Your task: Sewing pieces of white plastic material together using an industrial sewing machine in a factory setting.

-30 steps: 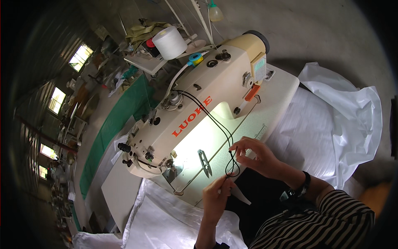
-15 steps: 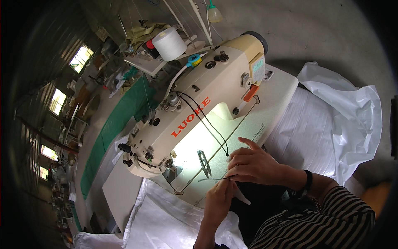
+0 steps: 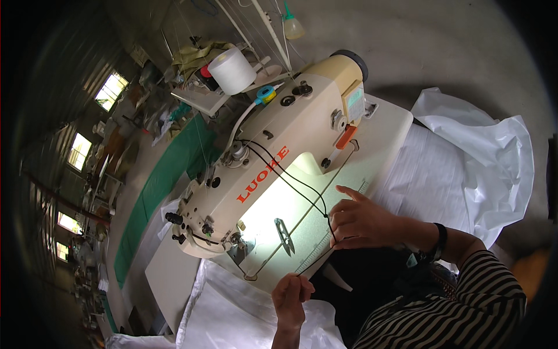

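A thin black cord [image 3: 289, 176] hangs in a loop from the top of the sewing machine [image 3: 273, 139] and runs down to my hands. My right hand [image 3: 363, 222] pinches it over the table's front edge, index finger raised. From there a stretch of the cord slants down to my left hand [image 3: 292, 295], whose closed fingers grip it near the white fabric. The two hands are apart, with the cord fairly straight between them. A pair of thread snips [image 3: 283, 237] lies on the machine bed, left of my right hand.
White sheeting [image 3: 232, 308] hangs at the front left, and more white plastic [image 3: 494, 157] is heaped at the right. A white thread cone [image 3: 232, 71] stands behind the machine. Beyond it lies a long green strip [image 3: 154, 186]. The needle area [image 3: 239, 241] is lit.
My hands have drawn apart: the left moved down and left, the right slightly right. The cord between them is now stretched out. The whole view has shifted a little.
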A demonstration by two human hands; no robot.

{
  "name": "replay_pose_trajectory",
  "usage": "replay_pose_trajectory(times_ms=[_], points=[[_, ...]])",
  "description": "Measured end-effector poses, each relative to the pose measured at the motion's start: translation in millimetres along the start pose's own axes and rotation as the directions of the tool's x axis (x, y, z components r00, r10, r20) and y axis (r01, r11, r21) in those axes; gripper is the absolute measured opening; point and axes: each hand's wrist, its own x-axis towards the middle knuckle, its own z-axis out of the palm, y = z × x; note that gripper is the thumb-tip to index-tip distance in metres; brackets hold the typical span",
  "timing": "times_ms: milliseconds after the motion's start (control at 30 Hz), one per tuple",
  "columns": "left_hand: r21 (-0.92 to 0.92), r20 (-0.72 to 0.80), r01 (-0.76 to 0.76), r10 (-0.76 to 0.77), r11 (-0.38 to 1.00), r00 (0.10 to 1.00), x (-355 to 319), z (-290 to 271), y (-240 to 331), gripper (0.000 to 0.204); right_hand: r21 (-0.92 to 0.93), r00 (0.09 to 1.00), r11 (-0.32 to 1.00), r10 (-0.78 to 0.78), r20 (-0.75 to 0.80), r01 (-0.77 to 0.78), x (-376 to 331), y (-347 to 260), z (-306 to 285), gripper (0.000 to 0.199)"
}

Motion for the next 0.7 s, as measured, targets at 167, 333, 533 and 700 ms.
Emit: replay_pose_trajectory(times_ms=[167,333,533,700], points=[[0.248,0.255,0.064,-0.129,0.967,0.958,10.7,2.8,-13.2,0.022,-0.094,0.998,0.995,-0.032,-0.051,0.027,-12.5,-3.6,3.1,0.021],[0.197,0.317,0.089,-0.149,0.976,0.936,17.1,9.8,-35.2,0.024,0.497,0.837,0.702,0.539,0.097,-0.51,-27.9,10.3,22.1,0.05],[0.216,0.343,0.176,-0.243,0.96,0.907,19.8,11.9,-41.4,0.026,0.841,0.861,0.283,0.373,0.347,-0.461,-40.7,23.2,61.5,0.046],[0.465,0.254,-0.067,-0.061,0.883,0.965,45.8,23.6,-38.8,0.028,0.904,0.837,0.27,0.527,0.15,-0.332,-49.5,28.2,69.2,0.026]])
